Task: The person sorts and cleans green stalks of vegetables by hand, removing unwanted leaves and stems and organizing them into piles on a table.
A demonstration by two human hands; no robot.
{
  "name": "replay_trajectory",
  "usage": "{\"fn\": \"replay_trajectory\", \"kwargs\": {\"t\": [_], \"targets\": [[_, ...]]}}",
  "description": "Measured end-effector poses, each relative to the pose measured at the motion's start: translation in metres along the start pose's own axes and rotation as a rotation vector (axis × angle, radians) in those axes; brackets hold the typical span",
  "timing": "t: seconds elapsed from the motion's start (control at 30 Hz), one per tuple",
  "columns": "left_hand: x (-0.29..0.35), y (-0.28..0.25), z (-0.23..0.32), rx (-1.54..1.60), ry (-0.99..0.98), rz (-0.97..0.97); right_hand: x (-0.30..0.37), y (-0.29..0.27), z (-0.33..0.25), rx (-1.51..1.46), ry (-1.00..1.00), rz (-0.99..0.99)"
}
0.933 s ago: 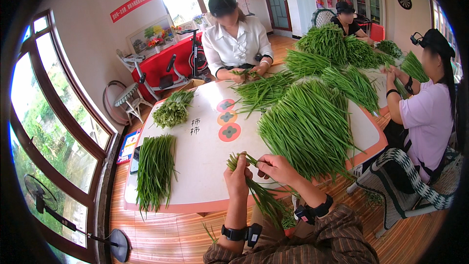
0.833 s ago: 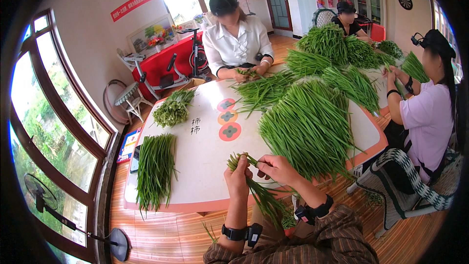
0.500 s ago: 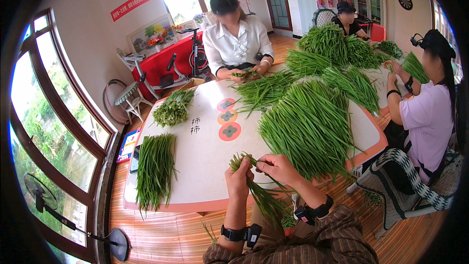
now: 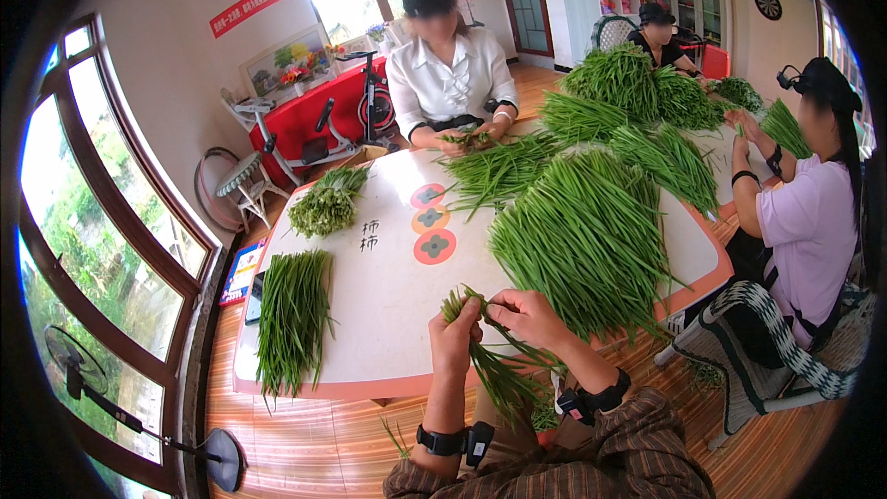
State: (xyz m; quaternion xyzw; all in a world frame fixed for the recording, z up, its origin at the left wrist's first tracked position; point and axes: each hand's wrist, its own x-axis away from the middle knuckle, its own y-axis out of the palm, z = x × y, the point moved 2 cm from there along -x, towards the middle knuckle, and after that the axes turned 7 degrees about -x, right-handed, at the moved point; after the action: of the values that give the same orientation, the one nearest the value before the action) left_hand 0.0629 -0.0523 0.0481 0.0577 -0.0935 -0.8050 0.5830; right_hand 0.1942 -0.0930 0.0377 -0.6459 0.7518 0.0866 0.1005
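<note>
Gripping a bunch of long green stalks (image 4: 504, 383) in left hand (image 4: 453, 337), fingers wrapped close below the upper ends. Pinching at the same bunch, just right of left thumb, with thumb and fingertips of right hand (image 4: 522, 317); can't tell how many stalks, fingers in the way. Held in front of the body at the near side of the table (image 4: 388, 314).

Looking narrow and grass-like, deep green along the leaves, paler and stubby at the top ends. Tilted, top ends up and left, leafy part fanning loosely down and right, past the near edge toward the lap.

Edged all round by a pink border (image 4: 370, 389), corners rounded. Open to the left: bare white top as far as a neat bundle (image 4: 293, 319), tips overhanging the near edge. Open ahead too, up to printed fruit shapes (image 4: 432, 222). Tight on the right: big pile (image 4: 582, 240) just beyond right hand, some tips over the border. Well apart, at far left edge: shorter bundle (image 4: 323, 208).
</note>
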Motion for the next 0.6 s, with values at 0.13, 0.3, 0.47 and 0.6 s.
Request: {"fn": "replay_trajectory", "kwargs": {"t": [0.13,0.3,0.47,0.6], "targets": [[-0.001,-0.004,-0.004,0.005,0.006,-0.007,0.001,0.002,-0.001,0.056,0.002,-0.008],[-0.001,-0.005,-0.002,0.072,0.038,0.059,0.005,0.004,-0.006,0.112,0.006,-0.022],[-0.003,-0.004,-0.004,0.088,0.035,0.046,0.005,0.004,-0.007,0.061,-0.002,-0.031],[-0.003,-0.006,-0.004,0.08,0.046,0.052,0.006,0.013,-0.006,-0.091,0.081,-0.048]]}}
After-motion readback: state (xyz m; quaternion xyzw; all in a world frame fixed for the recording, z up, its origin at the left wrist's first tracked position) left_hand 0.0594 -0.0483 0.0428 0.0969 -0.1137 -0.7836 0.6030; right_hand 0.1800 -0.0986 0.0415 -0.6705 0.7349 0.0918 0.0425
